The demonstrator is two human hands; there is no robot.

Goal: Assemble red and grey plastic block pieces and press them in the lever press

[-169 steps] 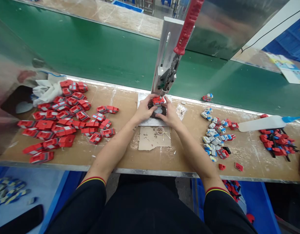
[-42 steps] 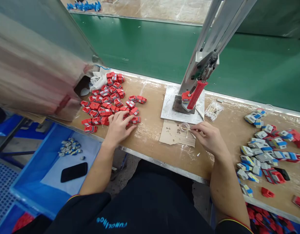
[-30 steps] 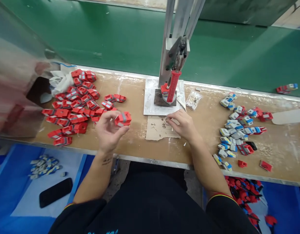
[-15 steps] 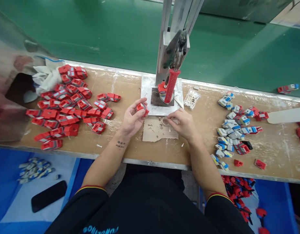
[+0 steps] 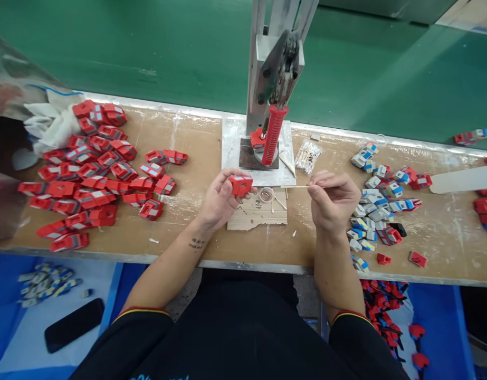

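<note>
So, both hands busy just in front of the press [image 5: 273,84]

Left hand [image 5: 219,198] pinches a red part [image 5: 240,185]; right hand [image 5: 332,200] fingers are clamped on a thin stick [image 5: 296,187] pointing at it.

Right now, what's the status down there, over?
Left hand grips small red plastic block. Right hand pinches thin wooden stick, tip toward block. Nothing between them.

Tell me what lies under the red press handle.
Under the red press handle a red part sits on a dark block on the metal plate; the handle covers its right side.
</note>
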